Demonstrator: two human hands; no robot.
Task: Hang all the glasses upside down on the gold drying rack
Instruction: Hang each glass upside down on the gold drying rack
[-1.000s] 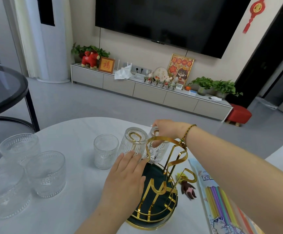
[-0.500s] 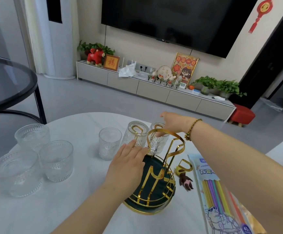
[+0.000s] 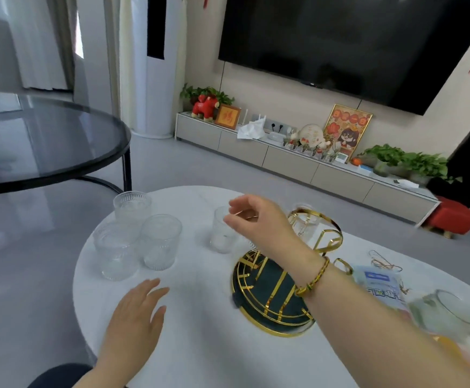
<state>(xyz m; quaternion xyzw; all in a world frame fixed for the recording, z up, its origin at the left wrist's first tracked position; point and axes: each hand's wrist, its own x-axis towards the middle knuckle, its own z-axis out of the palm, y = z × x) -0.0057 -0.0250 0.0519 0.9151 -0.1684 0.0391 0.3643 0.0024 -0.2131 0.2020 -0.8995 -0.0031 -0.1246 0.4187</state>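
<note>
Starting with the big stuff: your white round table (image 3: 200,331) has everything on it, and the gold rack (image 3: 273,298) sits right of centre on its dark green base, close enough that you can reach its hooks without stretching. One glass (image 3: 306,226) already looks hung upside down on the far side of the rack (it's blurry, so I can't tell how well it's seated). Four more glasses are upright: a cluster of three (image 3: 136,236) at the left edge, well apart from the rack, and a single glass (image 3: 222,233) just beside it.

Your right hand (image 3: 256,219) reaches across the rack with its fingers loosely curled and open over that single glass, holding nothing; probably the next pick, since it's nearest. Your left hand (image 3: 136,315) hovers flat, fingers spread and empty, low over the table near you, likely ready to steady the rack.
</note>
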